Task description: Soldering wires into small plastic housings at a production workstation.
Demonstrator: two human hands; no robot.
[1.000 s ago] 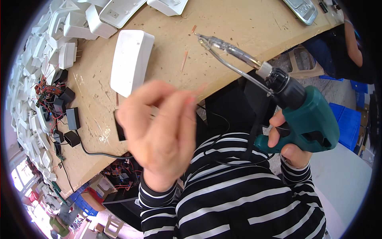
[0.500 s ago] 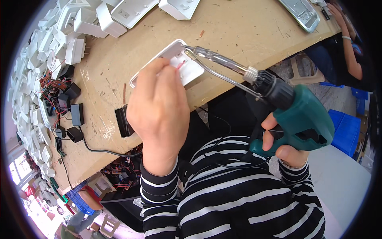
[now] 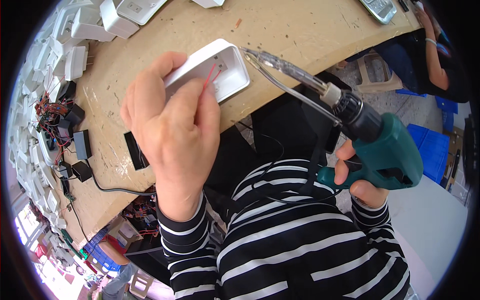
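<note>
My left hand (image 3: 172,120) is closed on an open white plastic case (image 3: 231,80). One finger lies along the outside of its wall, and the others reach inside. From between my thumb and forefinger rise two thin red wires (image 3: 209,77). Metal contacts show on the floor of the case. My right hand (image 3: 360,175) grips a green and black soldering gun (image 3: 392,150) by its handle, fingers at the trigger. Its tip and the thin metal tube under it point left, just beyond the rim of the case, apart from it.
White plastic housings (image 3: 75,62) are heaped along the left. Black boxes (image 3: 82,144) and tangled circuit boards with wires (image 3: 52,112) lie nearer. A black open box (image 3: 135,151) sits by the front table edge (image 3: 235,120). A metal tray (image 3: 381,11) and another person's arm (image 3: 434,55) are far right.
My left hand has shifted left, and the case is now tilted up with its inside toward me. The red wires show more. The soldering gun's tip has moved out of the case, slightly right.
</note>
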